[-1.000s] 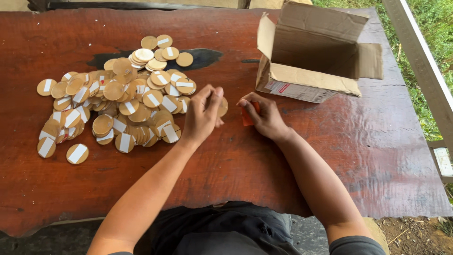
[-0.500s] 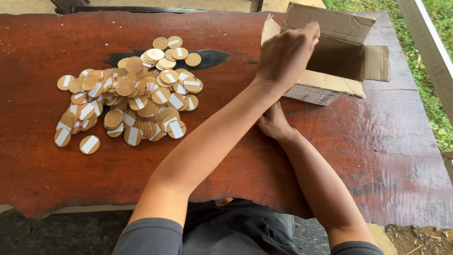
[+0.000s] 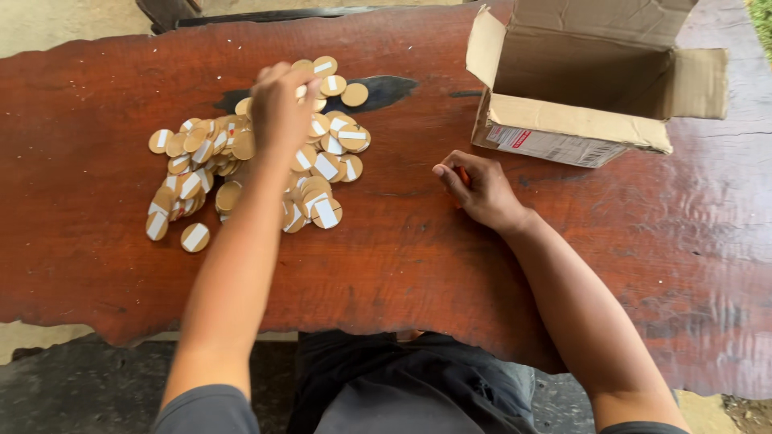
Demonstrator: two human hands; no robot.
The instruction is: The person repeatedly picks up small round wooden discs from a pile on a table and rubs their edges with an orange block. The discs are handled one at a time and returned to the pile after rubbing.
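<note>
While our left hand (image 3: 280,104) reaches with curled fingers over the heap of round brown cardboard discs with white strips (image 3: 241,165) at the upper left of the frame, we cannot tell if it grips one. Our right hand (image 3: 481,190) rests at the centre on the reddish wooden table (image 3: 386,257), closed around a small orange object (image 3: 464,176). The open cardboard box (image 3: 587,88) stands at the upper right.

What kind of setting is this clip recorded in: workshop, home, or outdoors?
Probably an outdoor or open-sided craft spot. A rough live-edge wooden slab table stands on bare ground, with grass at the top right corner. A pile of round wooden discs lies beside an open cardboard box.
</note>
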